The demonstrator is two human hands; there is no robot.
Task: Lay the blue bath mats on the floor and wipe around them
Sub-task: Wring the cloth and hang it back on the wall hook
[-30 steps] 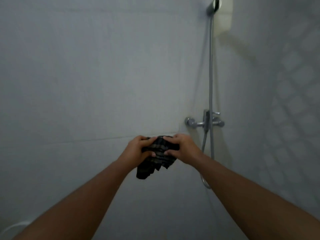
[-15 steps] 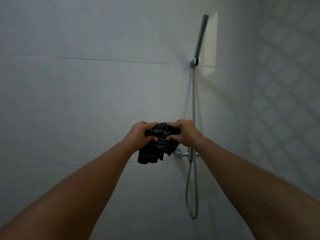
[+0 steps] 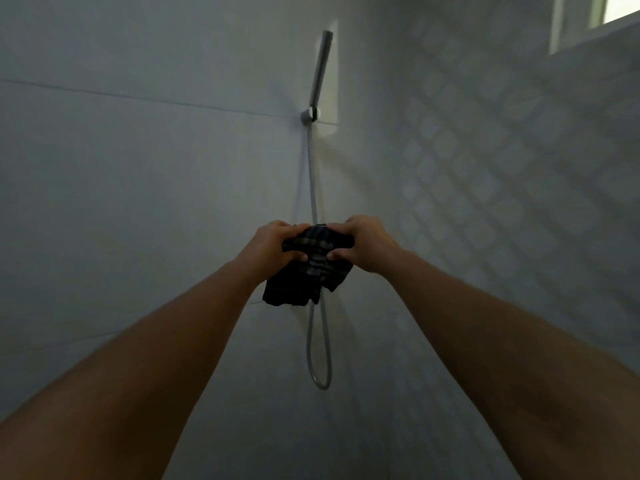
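A dark checked cloth (image 3: 313,271) is bunched between both hands, held out in front of me at chest height. My left hand (image 3: 273,249) grips its left end with curled fingers. On the other end, my right hand (image 3: 363,244) has its fingers and thumb curled round the fabric. The cloth's loose part hangs down below the hands. No blue bath mat and no floor are in view.
A pale tiled wall (image 3: 138,202) fills the view. A hand shower (image 3: 320,72) sits in its wall holder, and its hose (image 3: 320,358) loops down behind the cloth. The right wall (image 3: 519,168) carries a diamond tile pattern. A window corner (image 3: 620,8) shows top right.
The view has tilted upward, so the shower head and window corner come into sight and the mixer tap drops behind the cloth. Both hands keep their grip on the cloth.
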